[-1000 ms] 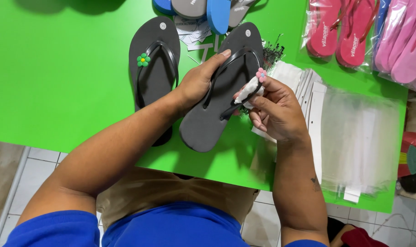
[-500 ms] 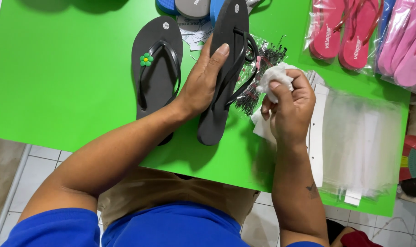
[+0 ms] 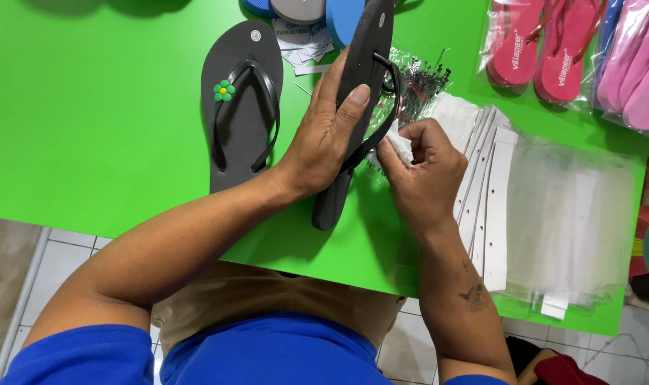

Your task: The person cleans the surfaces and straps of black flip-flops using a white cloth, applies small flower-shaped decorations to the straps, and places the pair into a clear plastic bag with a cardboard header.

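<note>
My left hand (image 3: pixel 328 135) grips a dark grey flip-flop (image 3: pixel 358 85) and holds it up on its edge over the green table (image 3: pixel 89 121). My right hand (image 3: pixel 424 171) is closed on a small white cloth (image 3: pixel 398 147) and presses it against the sandal's black strap. A second dark grey flip-flop (image 3: pixel 240 100) lies flat to the left, sole down, with a small green and yellow flower on its strap.
A stack of clear plastic bags with white header strips (image 3: pixel 545 214) lies at the right. Bagged red sandals (image 3: pixel 542 46) and pink sandals (image 3: pixel 635 64) sit at the back right. A small bag of black tag pins (image 3: pixel 421 82) and blue soles (image 3: pixel 342 14) lie behind the held sandal.
The left hand has tipped the sandal from flat up onto its edge. The right hand has come in to the strap with the cloth.
</note>
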